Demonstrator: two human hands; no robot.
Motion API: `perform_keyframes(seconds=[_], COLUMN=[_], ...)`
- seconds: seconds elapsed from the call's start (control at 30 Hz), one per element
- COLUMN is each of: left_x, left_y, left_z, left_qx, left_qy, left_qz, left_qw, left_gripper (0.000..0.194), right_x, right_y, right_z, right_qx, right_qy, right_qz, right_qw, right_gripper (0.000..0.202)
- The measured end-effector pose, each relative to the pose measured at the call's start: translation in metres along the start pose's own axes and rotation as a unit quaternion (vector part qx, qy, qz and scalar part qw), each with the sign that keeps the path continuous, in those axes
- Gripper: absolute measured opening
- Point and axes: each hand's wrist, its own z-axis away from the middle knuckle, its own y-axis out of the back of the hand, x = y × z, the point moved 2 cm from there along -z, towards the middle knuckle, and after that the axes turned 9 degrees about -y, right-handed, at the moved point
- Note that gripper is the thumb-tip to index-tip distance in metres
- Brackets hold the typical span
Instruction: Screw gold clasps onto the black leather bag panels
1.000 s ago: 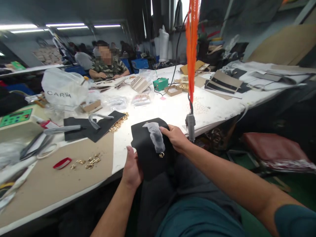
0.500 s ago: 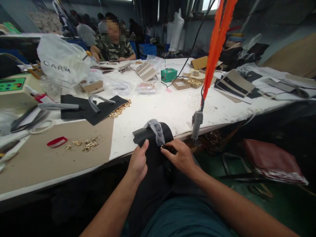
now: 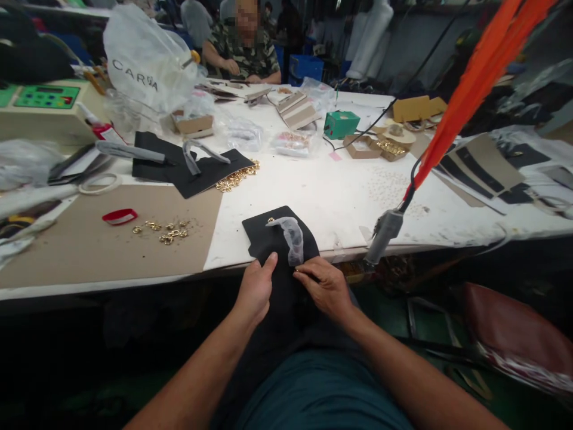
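A black leather-like panel (image 3: 264,237) rests partly on the table's front edge and hangs down toward my lap. On it is a curved strap wrapped in clear plastic (image 3: 294,242). One gold fitting (image 3: 271,220) shows at the strap's far end. My left hand (image 3: 254,291) grips the panel's left edge, thumb on top and the other fingers mostly hidden beneath. At the strap's near end, my right hand (image 3: 326,288) pinches a small gold fitting (image 3: 296,270) between thumb and forefinger. The fingers cover most of this fitting.
Loose gold clasps (image 3: 172,234) and a red oval piece (image 3: 119,217) lie on brown board to the left. Behind them are more black panels (image 3: 179,170) and a gold chain pile (image 3: 237,177). A grey hanging tool (image 3: 384,236) dangles at right. A person (image 3: 244,51) sits opposite.
My view has shifted, so the table things appear further right and the hanging tool slants. The panel lies flatter, with its far corner and the far gold fitting now showing. Both grips continue.
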Motion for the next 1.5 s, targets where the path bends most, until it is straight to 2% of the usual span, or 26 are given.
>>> perform_keyframes(seconds=[0.07, 0.2, 0.33, 0.43, 0.5, 0.53, 0.67, 0.7, 0.77, 0.9, 1.0, 1.1, 1.2, 1.3, 1.4, 1.5], left_x=[-0.002, -0.002, 0.001, 0.003, 0.004, 0.003, -0.009, -0.014, -0.021, -0.023, -0.018, -0.015, -0.016, -0.014, -0.006, 0.009], left_y=[-0.001, -0.002, 0.003, 0.005, 0.006, 0.006, 0.009, 0.012, 0.016, 0.019, 0.014, 0.007, 0.001, -0.002, -0.002, -0.003], left_z=[-0.004, -0.011, -0.018, -0.021, -0.022, -0.021, -0.007, -0.001, 0.010, 0.018, 0.009, 0.000, -0.001, 0.003, 0.005, 0.001], left_qx=[-0.007, -0.063, -0.102, -0.117, -0.113, -0.109, -0.125, -0.134, -0.161, -0.196, -0.156, -0.114, -0.096, -0.103, -0.128, -0.171], left_qy=[0.001, 0.009, 0.042, 0.065, 0.083, 0.091, 0.116, 0.125, 0.150, 0.174, 0.177, 0.168, 0.132, 0.088, 0.040, 0.009], left_qz=[-0.008, -0.040, -0.082, -0.080, -0.052, -0.028, 0.036, 0.028, 0.010, 0.080, 0.129, 0.137, 0.112, 0.048, -0.026, -0.051], left_qw=[1.000, 0.997, 0.990, 0.988, 0.989, 0.989, 0.985, 0.983, 0.975, 0.962, 0.963, 0.969, 0.980, 0.990, 0.991, 0.984], left_gripper=[0.045, 0.050, 0.045, 0.041, 0.041, 0.042, 0.045, 0.045, 0.046, 0.048, 0.046, 0.046, 0.046, 0.044, 0.041, 0.040], right_x=[0.005, 0.012, 0.017, 0.016, 0.016, 0.016, 0.023, 0.024, 0.025, 0.022, 0.023, 0.022, 0.019, 0.014, 0.008, -0.001], right_y=[0.003, 0.011, 0.012, 0.011, 0.016, 0.020, 0.046, 0.050, 0.053, 0.032, 0.008, -0.004, -0.001, 0.009, 0.016, 0.023], right_z=[-0.004, -0.013, -0.024, -0.032, -0.037, -0.040, -0.048, -0.050, -0.058, -0.079, -0.090, -0.091, -0.085, -0.079, -0.079, -0.082], right_qx=[-0.030, -0.096, -0.219, -0.287, -0.276, -0.246, -0.048, -0.013, 0.013, -0.045, -0.107, -0.138, -0.152, -0.157, -0.152, -0.154], right_qy=[0.001, 0.022, 0.085, 0.067, 0.009, -0.024, -0.151, -0.172, -0.178, -0.084, -0.037, -0.017, -0.012, -0.035, -0.050, -0.002], right_qz=[0.010, 0.041, 0.074, 0.040, -0.010, -0.029, -0.006, 0.004, 0.009, 0.032, 0.082, 0.128, 0.140, 0.129, 0.116, 0.118], right_qw=[0.999, 0.994, 0.969, 0.955, 0.961, 0.969, 0.987, 0.985, 0.984, 0.995, 0.990, 0.982, 0.978, 0.979, 0.980, 0.981], right_gripper=[0.007, 0.010, 0.018, 0.019, 0.015, 0.015, 0.023, 0.024, 0.023, 0.016, 0.013, 0.012, 0.016, 0.021, 0.013, 0.013])
